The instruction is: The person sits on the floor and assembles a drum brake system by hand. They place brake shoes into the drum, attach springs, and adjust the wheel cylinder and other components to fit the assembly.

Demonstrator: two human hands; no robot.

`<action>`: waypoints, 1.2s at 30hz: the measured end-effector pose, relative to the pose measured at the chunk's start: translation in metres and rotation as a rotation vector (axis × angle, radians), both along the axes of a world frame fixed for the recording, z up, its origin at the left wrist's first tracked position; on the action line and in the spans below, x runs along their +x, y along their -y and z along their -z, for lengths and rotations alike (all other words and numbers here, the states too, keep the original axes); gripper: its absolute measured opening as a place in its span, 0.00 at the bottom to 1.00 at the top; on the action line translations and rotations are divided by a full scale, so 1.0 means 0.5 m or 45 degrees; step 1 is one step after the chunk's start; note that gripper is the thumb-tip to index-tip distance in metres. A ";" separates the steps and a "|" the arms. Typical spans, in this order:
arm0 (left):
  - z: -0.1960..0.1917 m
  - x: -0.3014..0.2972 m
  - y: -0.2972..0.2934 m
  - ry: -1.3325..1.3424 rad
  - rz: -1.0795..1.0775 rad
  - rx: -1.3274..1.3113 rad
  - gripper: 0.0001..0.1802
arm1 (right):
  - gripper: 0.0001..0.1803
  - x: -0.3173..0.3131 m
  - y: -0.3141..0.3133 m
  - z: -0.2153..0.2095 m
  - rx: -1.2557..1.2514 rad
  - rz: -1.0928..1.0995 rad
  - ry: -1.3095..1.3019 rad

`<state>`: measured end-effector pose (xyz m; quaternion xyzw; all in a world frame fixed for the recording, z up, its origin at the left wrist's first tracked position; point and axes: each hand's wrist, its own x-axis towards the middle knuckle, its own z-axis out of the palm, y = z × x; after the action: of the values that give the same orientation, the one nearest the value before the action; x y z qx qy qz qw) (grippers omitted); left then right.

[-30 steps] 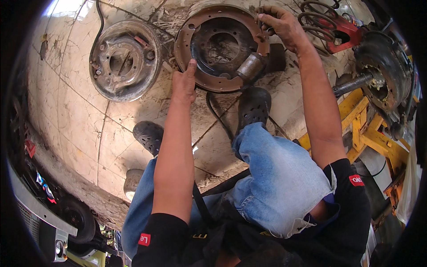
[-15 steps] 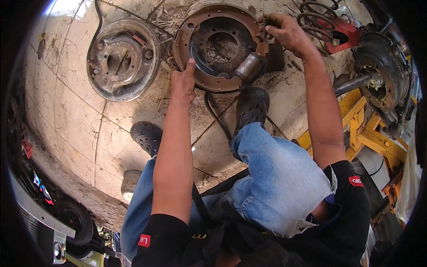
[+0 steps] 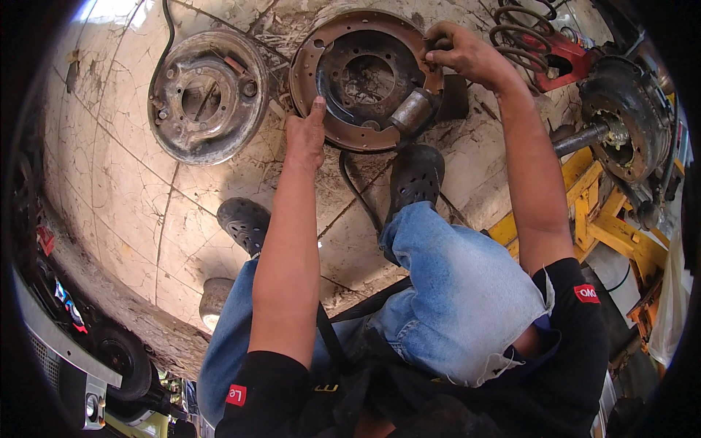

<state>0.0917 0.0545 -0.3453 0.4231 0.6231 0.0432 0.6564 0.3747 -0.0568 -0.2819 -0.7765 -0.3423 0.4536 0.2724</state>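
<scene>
- Rust-brown brake ring (image 3: pixel 307 80), at the upper centre of the frame, lies between both hands.
- Right hand (image 3: pixel 467 55), at its upper-right edge, is nearer the metal cylinder (image 3: pixel 412 110), whose long axis slants up to the right.
- Right fingers are bent close together; whether they pinch something small, I cannot tell.
- Left hand (image 3: pixel 304 140): thumb on the lower-left rim, fingers mostly hidden, grip unclear.
</scene>
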 end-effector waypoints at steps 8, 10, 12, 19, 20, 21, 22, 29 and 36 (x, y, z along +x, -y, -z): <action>0.049 -0.007 0.000 -0.083 -0.032 0.014 0.31 | 0.21 0.003 -0.011 0.012 0.039 -0.189 0.393; 0.052 -0.008 0.000 -0.104 -0.033 0.008 0.31 | 0.23 -0.006 -0.018 0.013 -0.004 -0.256 0.467; 0.039 -0.005 -0.001 -0.099 -0.020 -0.009 0.32 | 0.21 -0.012 -0.018 0.014 -0.015 -0.304 0.573; 0.025 -0.001 0.001 -0.082 -0.002 -0.045 0.40 | 0.20 -0.018 -0.020 0.033 0.020 -0.401 0.745; 0.019 -0.002 0.000 -0.064 -0.024 -0.058 0.39 | 0.20 -0.025 -0.026 0.027 0.002 -0.427 0.745; 0.013 -0.001 -0.001 -0.043 -0.047 -0.071 0.39 | 0.20 -0.033 -0.031 0.014 -0.017 -0.453 0.744; 0.007 0.001 0.001 -0.009 -0.095 -0.079 0.37 | 0.20 -0.039 -0.036 0.008 -0.036 -0.479 0.745; -0.018 0.015 -0.001 -0.069 -0.142 -0.108 0.33 | 0.19 -0.057 -0.055 -0.012 -0.146 -0.566 0.639; -0.009 0.012 0.002 -0.074 -0.083 -0.050 0.39 | 0.19 -0.045 -0.055 -0.005 -0.197 -0.557 0.535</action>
<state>0.0976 0.0537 -0.3409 0.3906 0.6560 0.0398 0.6446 0.3520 -0.0294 -0.2796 -0.7796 -0.5144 0.3558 0.0319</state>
